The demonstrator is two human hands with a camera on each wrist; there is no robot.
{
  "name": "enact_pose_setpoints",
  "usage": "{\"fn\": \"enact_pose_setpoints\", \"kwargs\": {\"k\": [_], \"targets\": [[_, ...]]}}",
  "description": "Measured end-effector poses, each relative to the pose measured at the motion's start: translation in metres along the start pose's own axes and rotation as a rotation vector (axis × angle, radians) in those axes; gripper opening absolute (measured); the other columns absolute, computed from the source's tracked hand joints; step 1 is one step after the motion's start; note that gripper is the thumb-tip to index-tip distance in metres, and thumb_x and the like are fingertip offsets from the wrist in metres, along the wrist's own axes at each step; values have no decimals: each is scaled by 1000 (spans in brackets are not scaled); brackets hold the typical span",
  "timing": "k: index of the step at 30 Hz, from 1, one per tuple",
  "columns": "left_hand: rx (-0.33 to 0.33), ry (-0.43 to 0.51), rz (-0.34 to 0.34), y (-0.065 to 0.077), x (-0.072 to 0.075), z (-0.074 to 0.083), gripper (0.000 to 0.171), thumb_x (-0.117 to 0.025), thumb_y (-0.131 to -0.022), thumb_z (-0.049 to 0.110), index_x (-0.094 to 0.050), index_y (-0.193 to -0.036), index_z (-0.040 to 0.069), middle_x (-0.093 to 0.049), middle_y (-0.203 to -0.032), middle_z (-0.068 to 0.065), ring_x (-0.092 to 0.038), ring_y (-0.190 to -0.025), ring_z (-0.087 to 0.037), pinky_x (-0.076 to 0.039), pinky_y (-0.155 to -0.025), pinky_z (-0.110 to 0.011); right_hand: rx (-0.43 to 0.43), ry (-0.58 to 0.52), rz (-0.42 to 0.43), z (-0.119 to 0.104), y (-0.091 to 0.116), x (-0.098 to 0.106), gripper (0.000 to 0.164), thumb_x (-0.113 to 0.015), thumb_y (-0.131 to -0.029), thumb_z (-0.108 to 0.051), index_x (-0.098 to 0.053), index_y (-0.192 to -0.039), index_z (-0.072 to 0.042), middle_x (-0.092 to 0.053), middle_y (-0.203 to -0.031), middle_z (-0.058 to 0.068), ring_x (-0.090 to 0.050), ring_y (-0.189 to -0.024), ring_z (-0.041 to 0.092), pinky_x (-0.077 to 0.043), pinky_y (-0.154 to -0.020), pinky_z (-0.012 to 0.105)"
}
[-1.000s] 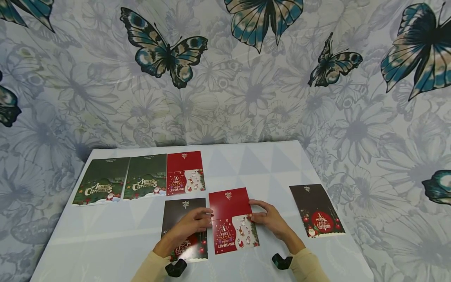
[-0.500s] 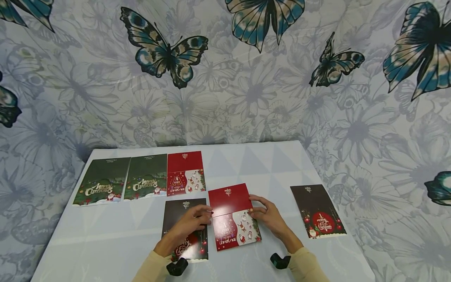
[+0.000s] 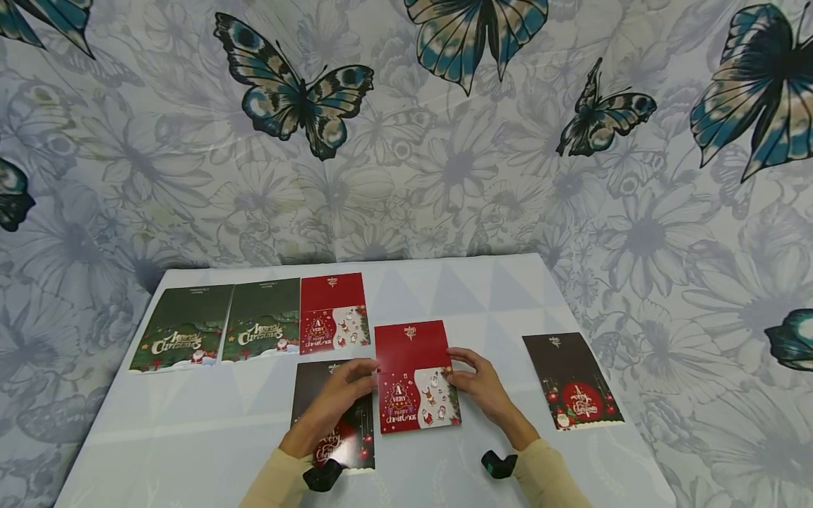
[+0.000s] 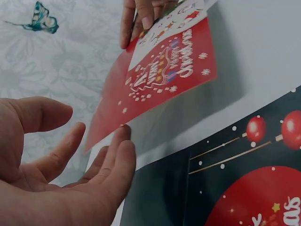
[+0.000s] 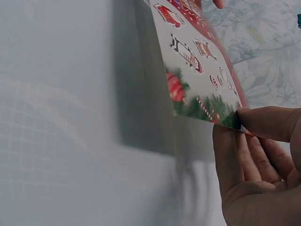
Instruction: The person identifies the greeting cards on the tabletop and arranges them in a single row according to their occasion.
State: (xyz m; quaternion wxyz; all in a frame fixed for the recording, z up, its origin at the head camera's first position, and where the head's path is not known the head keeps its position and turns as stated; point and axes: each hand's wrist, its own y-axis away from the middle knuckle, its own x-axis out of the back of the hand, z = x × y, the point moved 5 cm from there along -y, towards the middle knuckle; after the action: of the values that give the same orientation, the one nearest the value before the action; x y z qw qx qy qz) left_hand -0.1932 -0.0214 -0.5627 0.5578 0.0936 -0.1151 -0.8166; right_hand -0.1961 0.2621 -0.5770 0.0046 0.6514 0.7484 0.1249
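Note:
A red Christmas card [image 3: 418,381] is raised above the table, its shadow falling on the white cloth in both wrist views. My right hand [image 3: 484,389] pinches its right edge, thumb [image 5: 268,121] on top and fingers beneath. At the opposite edge, my left hand [image 3: 336,398] has its thumb and index finger apart, while a fingertip [image 4: 123,134] lies at or just under the card [image 4: 160,70]; whether it touches is hard to tell. Below that hand lies a black Christmas card [image 3: 363,444], partly covered by the hand and wrist.
Two green cards [image 3: 184,328] and another red card [image 3: 333,330] lie side by side along the table's back left. A second black card [image 3: 574,384] lies at the right. Behind the white table [image 3: 470,289] hangs a butterfly-patterned cloth [image 3: 457,169].
The red card has moved away from me, toward the back of the table, and straightened. My right hand moved slightly with it. My left hand's fingers have spread somewhat at the card's edge.

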Motion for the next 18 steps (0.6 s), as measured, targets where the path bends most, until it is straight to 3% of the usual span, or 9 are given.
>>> {"fn": "enact_pose_setpoints", "kwargs": {"k": [7, 13, 18], "targets": [[-20, -13, 43, -3, 2, 5, 34, -53, -101, 8, -59, -135, 5, -54, -142, -17, -56, -125, -33, -45, -107, -53, -8, -5, 22, -5, -10, -1, 52, -67, -92, -3, -52, -141, -6, -50, -144, 23, -70, -96, 18, -59, -81, 27], [-6, 2, 2, -8, -1, 2, 41, -52, -100, 2, -54, -141, 4, -51, -140, -24, -69, -110, -33, -56, -93, -48, 11, -37, 0, -10, -19, -3, 51, -68, -93, -4, -51, -142, -3, -47, -144, 23, -70, -102, 19, -58, -87, 27], [-21, -47, -26, -11, -3, 1, 53, -52, -97, -5, -46, -148, 8, -57, -133, -25, -72, -99, -28, -60, -83, -45, 27, -53, -6, -15, -28, -3, 51, -67, -93, -3, -51, -142, -1, -46, -144, 23, -69, -104, 21, -58, -88, 30]]}}
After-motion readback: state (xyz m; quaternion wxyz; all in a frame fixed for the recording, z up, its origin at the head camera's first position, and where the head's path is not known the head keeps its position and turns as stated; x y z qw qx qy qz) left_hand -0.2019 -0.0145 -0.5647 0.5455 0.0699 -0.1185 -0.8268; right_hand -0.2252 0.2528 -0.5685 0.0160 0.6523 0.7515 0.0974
